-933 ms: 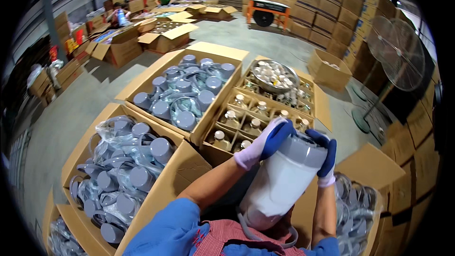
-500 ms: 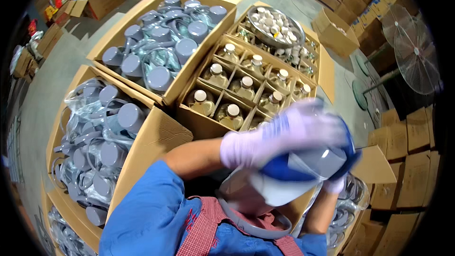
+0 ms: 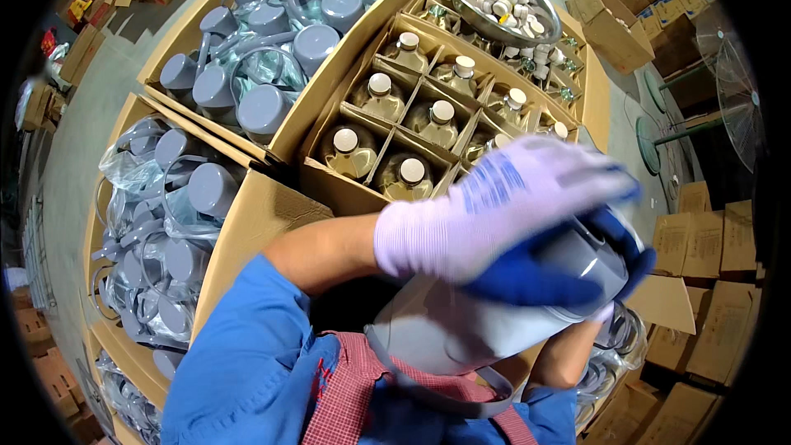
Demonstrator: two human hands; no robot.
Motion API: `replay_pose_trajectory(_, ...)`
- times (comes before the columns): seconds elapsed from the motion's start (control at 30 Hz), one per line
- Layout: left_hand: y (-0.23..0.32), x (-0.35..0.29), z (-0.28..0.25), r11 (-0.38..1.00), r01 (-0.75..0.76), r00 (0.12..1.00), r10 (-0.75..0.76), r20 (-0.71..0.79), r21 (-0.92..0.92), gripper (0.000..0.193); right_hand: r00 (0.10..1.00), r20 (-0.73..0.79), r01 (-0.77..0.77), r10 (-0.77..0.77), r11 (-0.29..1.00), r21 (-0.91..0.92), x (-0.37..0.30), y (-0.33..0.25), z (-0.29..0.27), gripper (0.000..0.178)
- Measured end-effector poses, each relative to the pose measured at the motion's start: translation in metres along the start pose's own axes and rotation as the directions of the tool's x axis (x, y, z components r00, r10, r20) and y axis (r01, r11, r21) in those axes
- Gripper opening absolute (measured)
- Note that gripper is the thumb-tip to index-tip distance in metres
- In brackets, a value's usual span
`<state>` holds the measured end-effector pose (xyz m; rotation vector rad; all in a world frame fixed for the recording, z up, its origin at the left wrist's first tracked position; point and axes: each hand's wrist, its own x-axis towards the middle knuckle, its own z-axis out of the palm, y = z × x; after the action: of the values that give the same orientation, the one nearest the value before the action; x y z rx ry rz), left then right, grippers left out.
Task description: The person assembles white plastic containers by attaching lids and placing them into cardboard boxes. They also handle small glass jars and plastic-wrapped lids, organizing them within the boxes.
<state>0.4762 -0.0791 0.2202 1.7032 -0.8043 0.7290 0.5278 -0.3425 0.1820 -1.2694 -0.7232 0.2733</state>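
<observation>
A grey plastic thermos jug (image 3: 470,330) lies tilted across my front, its far end pointing up and right. My left hand (image 3: 503,206), in a lilac glove with a blue palm, is closed over that end. Its thumb lies along the near side of the jug. My right hand (image 3: 636,268), gloved alike, grips the same end from the right, mostly hidden behind the jug. A curved grey handle (image 3: 486,391) loops from the jug's lower end near my chest. What the palms cover at the far end cannot be seen.
Beyond my hands, a divided carton (image 3: 309,173) holds several glass bottles (image 3: 412,177) with white caps. A metal bowl (image 3: 548,39) of white caps stands behind it. Cartons of grey jugs (image 3: 212,189) are at left. Stacked boxes (image 3: 704,239) and standing fans (image 3: 737,107) are at right.
The jug and both hands have come slightly down and to the right in view. My left hand still covers the far end, and the jug's body shows more fully.
</observation>
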Motion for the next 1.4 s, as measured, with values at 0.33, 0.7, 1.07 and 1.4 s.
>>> replay_pose_trajectory(0.33, -0.034, -0.005, -0.001, 0.952, 0.092, 0.996, -0.089, 0.025, -0.292, 0.056, 0.926, -0.370, 0.156, -0.075, 0.969, 0.193, 0.024, 0.033, 0.032, 0.084)
replay_pose_trajectory(0.7, -0.125, -0.091, -0.072, 0.686, 0.722, 0.637, -0.711, -0.299, -0.094, 0.027, 0.900, -0.209, -0.119, 0.382, 0.677, 0.726, 0.075, 0.134, -0.081, 0.068)
replay_pose_trajectory(1.07, -0.077, -0.081, -0.128, 0.553, 0.164, 0.940, -0.338, 0.041, 0.817, 0.058, 0.814, -0.550, -0.301, -0.187, 0.674, -0.675, 0.052, 0.144, -0.025, 0.032)
replay_pose_trajectory(1.4, 0.124, 0.074, -0.047, 0.733, -0.309, 0.913, 0.052, 0.404, 0.606, 0.056, 0.998, 0.046, 0.018, -0.042, 0.902, 0.431, 0.095, 0.012, 0.043, 0.066)
